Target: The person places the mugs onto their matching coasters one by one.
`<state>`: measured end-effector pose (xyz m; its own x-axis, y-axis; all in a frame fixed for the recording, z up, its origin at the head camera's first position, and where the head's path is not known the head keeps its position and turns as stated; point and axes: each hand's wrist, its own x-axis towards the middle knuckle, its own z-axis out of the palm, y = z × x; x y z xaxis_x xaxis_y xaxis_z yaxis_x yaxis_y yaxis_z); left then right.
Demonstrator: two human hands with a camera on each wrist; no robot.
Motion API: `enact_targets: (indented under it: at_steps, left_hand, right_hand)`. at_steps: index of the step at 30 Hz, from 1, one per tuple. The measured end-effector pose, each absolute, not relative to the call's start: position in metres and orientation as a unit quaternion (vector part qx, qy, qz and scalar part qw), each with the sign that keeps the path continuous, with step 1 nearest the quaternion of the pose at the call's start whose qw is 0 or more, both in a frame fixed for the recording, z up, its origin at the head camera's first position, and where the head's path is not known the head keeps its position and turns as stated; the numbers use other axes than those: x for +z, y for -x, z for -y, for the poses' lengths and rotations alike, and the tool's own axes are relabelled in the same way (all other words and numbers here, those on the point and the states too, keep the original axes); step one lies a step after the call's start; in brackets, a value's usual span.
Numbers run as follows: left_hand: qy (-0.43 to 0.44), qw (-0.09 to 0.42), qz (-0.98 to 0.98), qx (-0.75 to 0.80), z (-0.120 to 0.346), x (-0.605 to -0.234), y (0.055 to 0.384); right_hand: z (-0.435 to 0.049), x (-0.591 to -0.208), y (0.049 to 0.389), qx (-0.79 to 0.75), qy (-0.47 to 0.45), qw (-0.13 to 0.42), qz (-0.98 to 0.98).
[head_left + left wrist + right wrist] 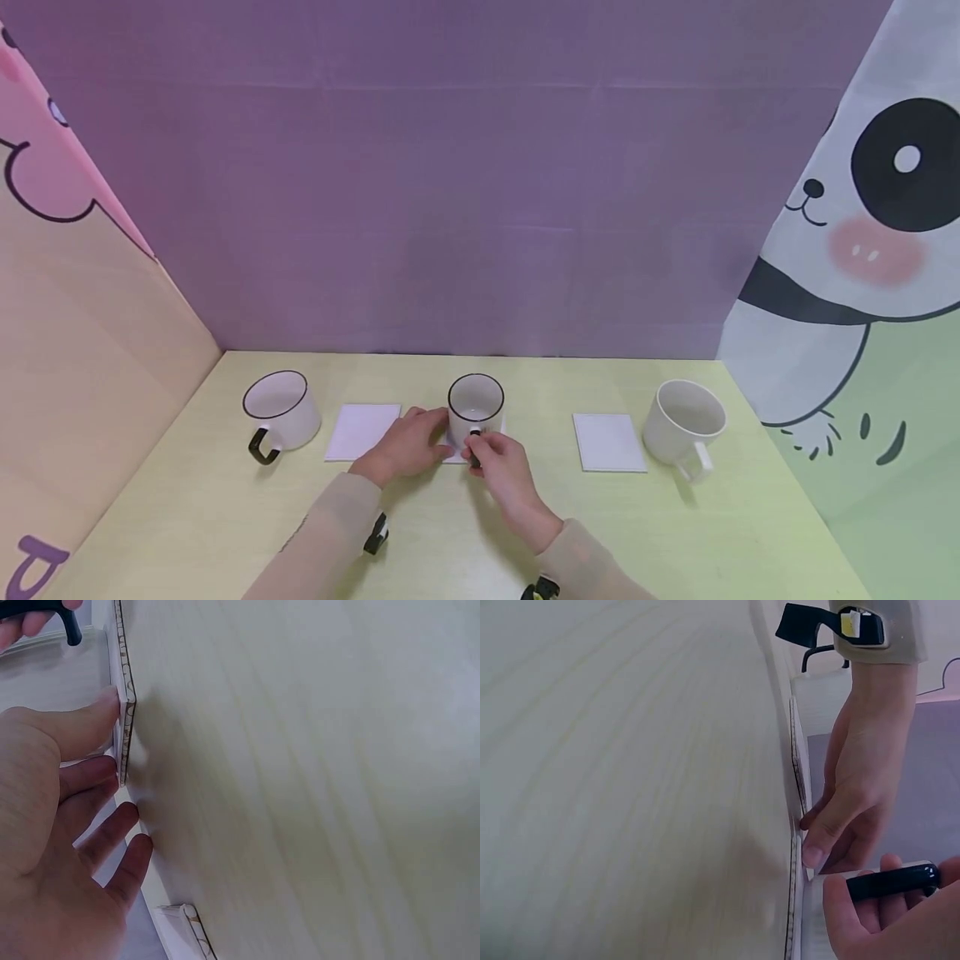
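Note:
Near the middle of the table a white mug [476,408] with a dark rim stands upright on a white square coaster [455,458]. My right hand [508,479] pinches the mug's black handle [889,882], which points toward me, between thumb and fingers. On the mug's left, my left hand [408,443] touches the left edge of that coaster. Its thumb [94,720] rests at the coaster's front corner, and its other fingers are spread and slightly bent in the left wrist view. Whether the left fingers touch the mug is hard to tell.
Another dark-rimmed mug [288,421] with a black handle stands at the left. Beside my left hand lies a white coaster [356,432], and a further coaster [610,442] lies to the right. A plain white mug [678,429] stands at the right. A purple cloth [465,208] hangs behind the table.

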<state>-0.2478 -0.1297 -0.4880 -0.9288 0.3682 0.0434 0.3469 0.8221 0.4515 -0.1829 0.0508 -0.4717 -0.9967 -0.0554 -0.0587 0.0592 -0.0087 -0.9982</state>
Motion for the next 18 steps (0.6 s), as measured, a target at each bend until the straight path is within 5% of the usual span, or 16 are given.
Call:
enact_targets:
  at_steps: [18]
  left_hand:
    - [-0.186, 0.034, -0.955, 0.231, 0.130, -0.488, 0.249]
  right_hand:
    - [-0.068, -0.465, 0.178, -0.659, 0.052, 0.037, -0.750]
